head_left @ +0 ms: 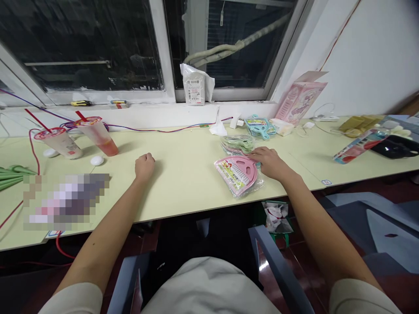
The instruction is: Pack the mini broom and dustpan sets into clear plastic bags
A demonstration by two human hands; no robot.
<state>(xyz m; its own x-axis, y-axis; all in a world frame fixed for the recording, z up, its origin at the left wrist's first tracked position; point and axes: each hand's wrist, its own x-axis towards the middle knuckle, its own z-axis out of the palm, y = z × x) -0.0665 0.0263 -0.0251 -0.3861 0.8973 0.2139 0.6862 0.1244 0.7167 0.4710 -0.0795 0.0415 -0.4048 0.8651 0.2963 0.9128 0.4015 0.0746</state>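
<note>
A pink mini dustpan and brush set [247, 169] in clear wrapping lies on the table with its label up. My right hand [270, 163] has its fingers closed at the handle end of this set, and the palm side is hidden. Just behind, touching or overlapping it, are green wrapped sets [240, 143] of the same sort. Farther back, near the wall, lie blue wrapped sets [260, 126]. My left hand [144, 166] rests on the table as a loose fist, well to the left of the sets, with nothing showing in it.
Two drink cups with red straws [101, 139] [62, 144] stand at the left. A blurred-out item [68, 200] lies at the front left. A pink box [301, 102] leans by the wall. Cables [157, 130] run along the table's back. Chairs [376, 218] are at the right.
</note>
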